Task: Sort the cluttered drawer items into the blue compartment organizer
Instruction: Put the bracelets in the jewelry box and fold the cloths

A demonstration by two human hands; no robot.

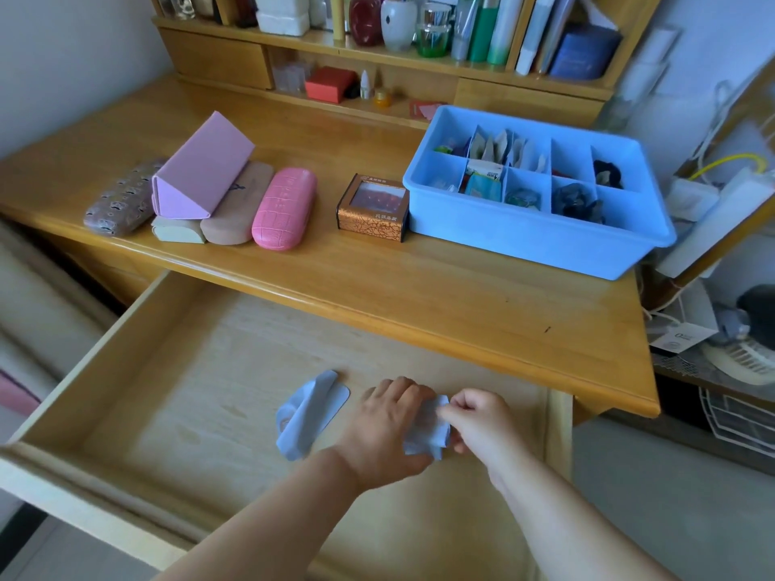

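Gripping a small pale-blue cloth between them, both hands work low in the frame, over the right part of the open drawer. The left hand lies over the cloth with its fingers curled onto the fabric, and the right hand pinches the cloth's upper edge between thumb and fingertips. It looks like a lens-wiping cloth, bunched and creased.

A second pale-blue cloth lies loosely folded on the drawer floor just left of the hands, touching neither. These two cloths seem to be the last loose things in the drawer.

The blue compartment organizer stands on the table at the upper right of the frame, well apart from the hands. Most of its cells already hold small packets and dark hair ties; the near right cell looks bare.

Left of it stands a copper-coloured box, then a row of glasses cases, among them a pink hard case and a lilac triangular folding case.

Such cloth is very light, limp and hardly slippery, and nothing about it is fragile. It will not keep a shape by itself, so folding it flat and pinching the folded stack at one edge or corner should carry it tidily. A loose grab would probably let it spread open in the cell.
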